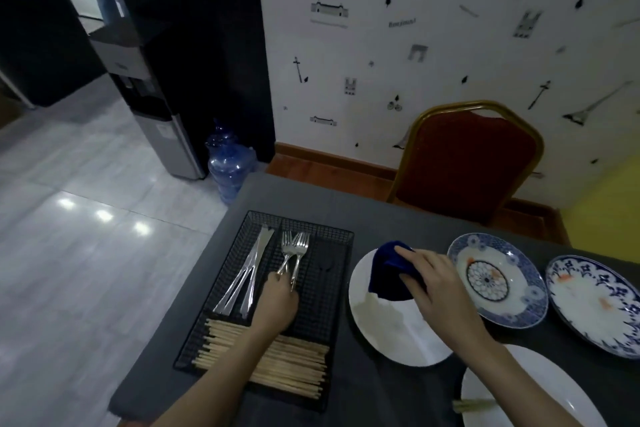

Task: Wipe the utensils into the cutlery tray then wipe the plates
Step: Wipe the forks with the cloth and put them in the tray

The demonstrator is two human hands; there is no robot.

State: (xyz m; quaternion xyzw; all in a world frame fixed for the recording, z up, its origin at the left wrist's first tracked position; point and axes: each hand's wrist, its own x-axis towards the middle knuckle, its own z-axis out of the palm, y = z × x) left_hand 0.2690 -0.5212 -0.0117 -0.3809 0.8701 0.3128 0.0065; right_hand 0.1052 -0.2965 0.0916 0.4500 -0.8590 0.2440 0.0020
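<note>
Head view, looking down on a dark table [214,340]. Black wire cutlery tray [337,291] at left, divided into compartments: knives [244,279] in the far-left one, forks [294,248] in the middle one, far-right one dim (contents not discernible), chopsticks [294,362] laid crosswise in the long near compartment. Left hand [277,302] reaching over the chopsticks into the middle compartment, fingers closed around the handle ends of the forks. Right hand [431,276] pressed palm-down on a bunched dark blue cloth [386,276], fingers curled over it, cloth resting on the far part of a plain white plate [388,333] just beside the tray. Right of that, a blue-patterned plate [498,282] with orange smears, then a second patterned plate [595,305], likewise smeared, cut by the frame edge. Another white plate [533,395] at near right, with chopstick ends [472,404] lying on its rim. Red chair [464,163] with gold frame beyond the table, against a wall papered with landmark motifs.
</note>
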